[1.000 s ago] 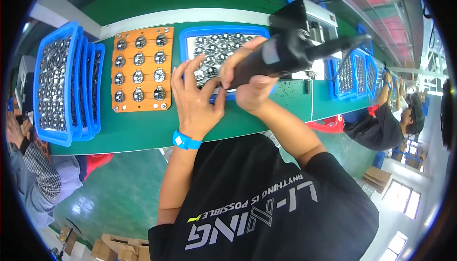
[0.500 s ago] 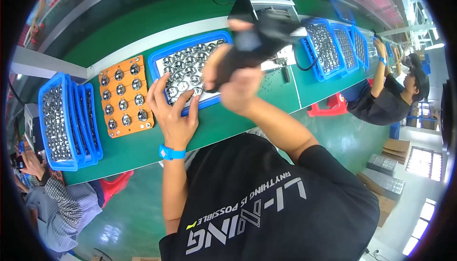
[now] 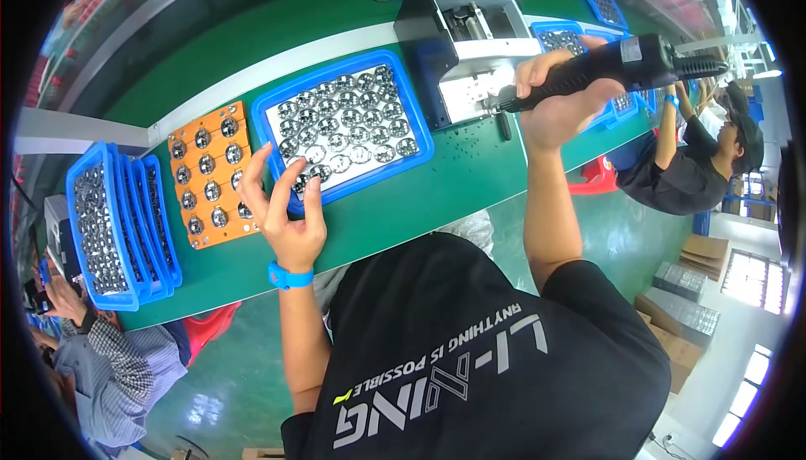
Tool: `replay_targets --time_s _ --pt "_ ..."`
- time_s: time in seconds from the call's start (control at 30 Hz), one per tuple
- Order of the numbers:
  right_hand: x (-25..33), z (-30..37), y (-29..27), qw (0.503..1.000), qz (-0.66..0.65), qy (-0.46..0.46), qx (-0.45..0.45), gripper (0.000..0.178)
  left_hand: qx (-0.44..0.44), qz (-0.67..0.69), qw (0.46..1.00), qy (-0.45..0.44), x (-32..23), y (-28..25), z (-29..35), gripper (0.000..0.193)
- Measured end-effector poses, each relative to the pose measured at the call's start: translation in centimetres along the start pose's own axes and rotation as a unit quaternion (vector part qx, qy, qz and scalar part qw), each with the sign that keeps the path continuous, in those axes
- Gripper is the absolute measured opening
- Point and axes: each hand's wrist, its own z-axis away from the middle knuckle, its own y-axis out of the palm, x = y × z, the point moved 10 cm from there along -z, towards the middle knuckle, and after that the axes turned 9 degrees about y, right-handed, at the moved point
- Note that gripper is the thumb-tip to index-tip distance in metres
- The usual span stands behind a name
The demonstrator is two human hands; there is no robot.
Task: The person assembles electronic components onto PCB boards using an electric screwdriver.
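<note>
My right hand [image 3: 571,95] is wrapped round a black electric screwdriver [image 3: 579,74], held nearly level. Its bit end sits at the front of a grey and black box-like machine [image 3: 470,19], by a small bright plate; whether it touches cannot be seen. My left hand [image 3: 288,229] has its fingers spread over the near left corner of a blue tray [image 3: 424,145]. Its thumb tip is beside a shiny round metal part [image 3: 319,172], one of several lying in rows on the tray's white liner. An orange fixture board [image 3: 214,170] with similar round parts lies left of the hand, partly behind the fingers.
Stacked blue trays of parts [image 3: 105,225] stand at the left table edge. More blue trays [image 3: 558,36] are behind the screwdriver. Small dark screws [image 3: 466,145] are scattered on the green table [image 3: 378,216]. Co-workers sit at left [image 3: 126,368] and right [image 3: 684,154].
My right hand has swung the screwdriver right, from over the tray to the machine. My left hand has drawn back slightly left and toward me, to the tray's near corner.
</note>
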Motion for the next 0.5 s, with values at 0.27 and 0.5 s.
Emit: replay_targets --time_s 0.27,0.5 --pt "-2.0 1.1 1.3 0.987 -0.087 0.125 0.059 0.075 0.010 0.032 0.999 -0.024 0.7 -0.2 0.1 0.027" --pt "-2.4 8.3 13.1 0.962 -0.192 0.106 0.160 0.096 0.007 0.032 0.999 -0.019 0.7 -0.5 -0.1 0.021"
